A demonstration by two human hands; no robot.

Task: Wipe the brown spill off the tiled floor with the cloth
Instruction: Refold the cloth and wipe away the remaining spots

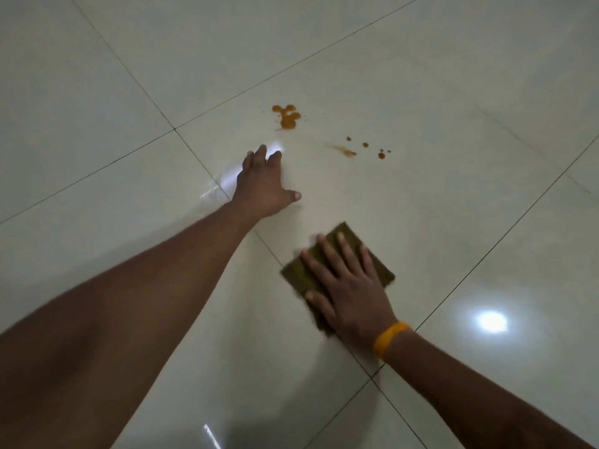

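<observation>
Left hand (262,181): planted palm-down on the tiled floor (453,92), arm extended from the lower left corner of the view. Fingers are spread, thumb splayed out to its right side. It holds nothing; contact is with bare tile only. A bright reflection lies on the tile just beside its fingertips and along its left edge.

Brown spill (287,117): on the floor just beyond the left hand's fingertips and slightly to their right. Main blot is a cluster of joined orange-brown drops. A faint smear trails from it toward the right, ending in a darker streak, with several small separate droplets (381,154) further right again. None of the spill touches either hand. The droplets lie well beyond the right hand's fingertips.

Cloth (337,270): olive-brown, folded flat into a rough square, lying on the tile to the right of and nearer than the left hand. It is apart from the spill, with clean tile between.

Right hand (346,286): pressed flat on top of the cloth, fingers extended and slightly spread, not curled around it; the cloth's corners show past the fingertips and on both sides of the palm. Edges of hand and cloth are slightly blurred. A yellow wristband (390,338) sits on the wrist.

A round light reflection (492,321) shows on the tile to the right of the right wrist.
</observation>
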